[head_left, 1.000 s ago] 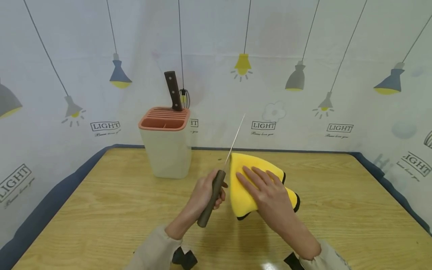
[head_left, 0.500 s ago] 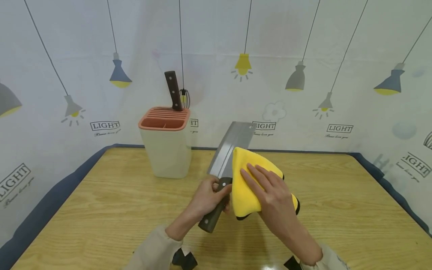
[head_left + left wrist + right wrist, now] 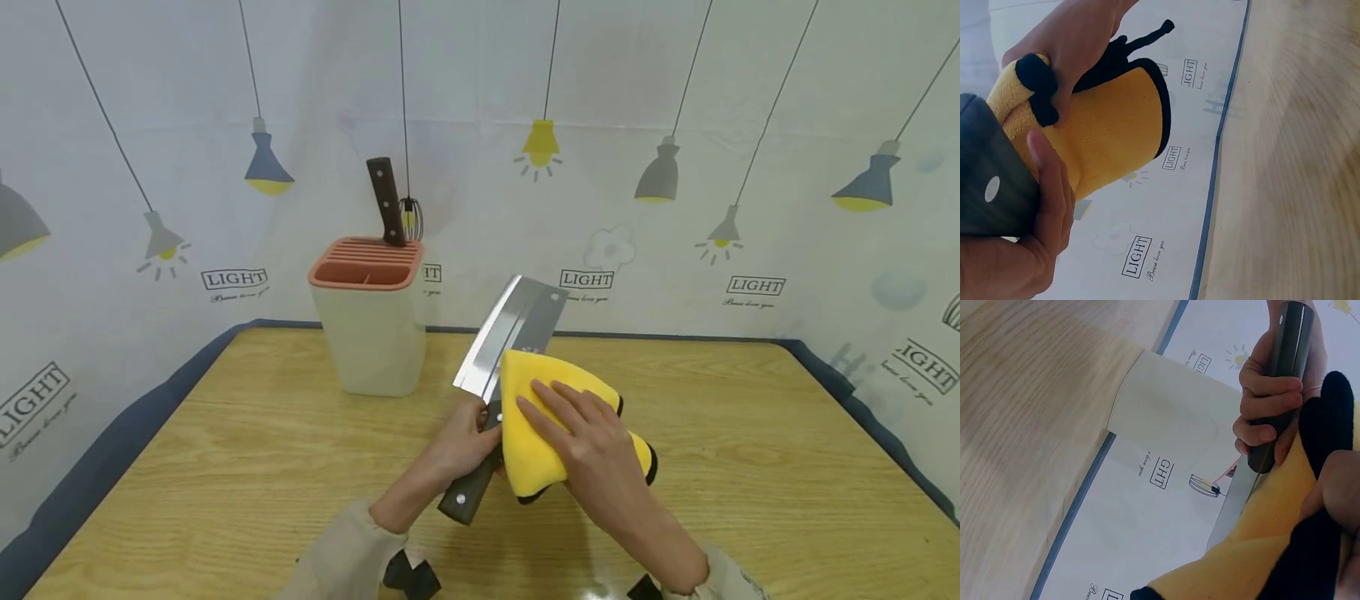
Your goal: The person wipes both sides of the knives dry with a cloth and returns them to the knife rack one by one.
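My left hand (image 3: 456,442) grips the dark riveted handle of a cleaver (image 3: 491,342), raised above the table with its broad blade tilted up and away. The flat of the blade faces me. My right hand (image 3: 600,454) holds a folded yellow cloth (image 3: 528,450) with black trim against the blade near the handle, hiding part of the blade. Its fingers lie over the cloth in the head view. In the right wrist view, the left fingers (image 3: 1266,403) curl round the handle, and the right thumb (image 3: 1341,484) presses the cloth from the near side.
A cream knife block (image 3: 375,342) with a coral slotted top stands at the back left of the wooden table (image 3: 247,467). One dark-handled knife (image 3: 386,200) sticks up from it. A white printed curtain (image 3: 480,83) hangs behind the table.
The cleaver has rolled from nearly edge-on to showing its flat face. The cloth and right hand rose slightly, then shifted left and down over the blade's base. The knife block stays put.
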The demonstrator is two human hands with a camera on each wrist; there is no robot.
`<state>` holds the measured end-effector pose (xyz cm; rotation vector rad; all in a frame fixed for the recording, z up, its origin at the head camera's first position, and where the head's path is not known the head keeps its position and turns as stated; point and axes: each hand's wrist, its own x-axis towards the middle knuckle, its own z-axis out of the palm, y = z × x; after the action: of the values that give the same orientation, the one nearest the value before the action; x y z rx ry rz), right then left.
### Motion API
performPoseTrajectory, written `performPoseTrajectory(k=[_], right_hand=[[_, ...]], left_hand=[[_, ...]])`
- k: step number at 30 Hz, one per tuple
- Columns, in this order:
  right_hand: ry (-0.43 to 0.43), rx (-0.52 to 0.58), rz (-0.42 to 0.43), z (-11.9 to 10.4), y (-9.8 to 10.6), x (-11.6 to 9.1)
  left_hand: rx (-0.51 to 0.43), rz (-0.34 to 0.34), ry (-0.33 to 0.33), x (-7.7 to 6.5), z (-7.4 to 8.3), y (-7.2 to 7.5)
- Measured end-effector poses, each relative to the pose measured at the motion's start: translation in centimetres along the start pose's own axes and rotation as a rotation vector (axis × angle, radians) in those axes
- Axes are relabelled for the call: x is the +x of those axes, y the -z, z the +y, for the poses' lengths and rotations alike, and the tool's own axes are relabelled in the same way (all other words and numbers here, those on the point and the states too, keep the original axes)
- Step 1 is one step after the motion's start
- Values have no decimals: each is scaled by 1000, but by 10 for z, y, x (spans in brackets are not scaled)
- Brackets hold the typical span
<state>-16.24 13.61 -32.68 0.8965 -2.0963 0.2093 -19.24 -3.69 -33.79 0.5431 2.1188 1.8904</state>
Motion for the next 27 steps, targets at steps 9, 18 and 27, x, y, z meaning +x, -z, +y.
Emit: performPoseTrajectory(k=[9,18,27], right_hand=[[-13,-13,-64,-1,0,-1],[35,-23,-99,-4,-5,-3],[102,-92,-151,-8,-2,4]], left_hand=[[-103,45,50,2,0,-5],[-120,150,66,7,4,-8],[-82,218,82,9,4,-8]])
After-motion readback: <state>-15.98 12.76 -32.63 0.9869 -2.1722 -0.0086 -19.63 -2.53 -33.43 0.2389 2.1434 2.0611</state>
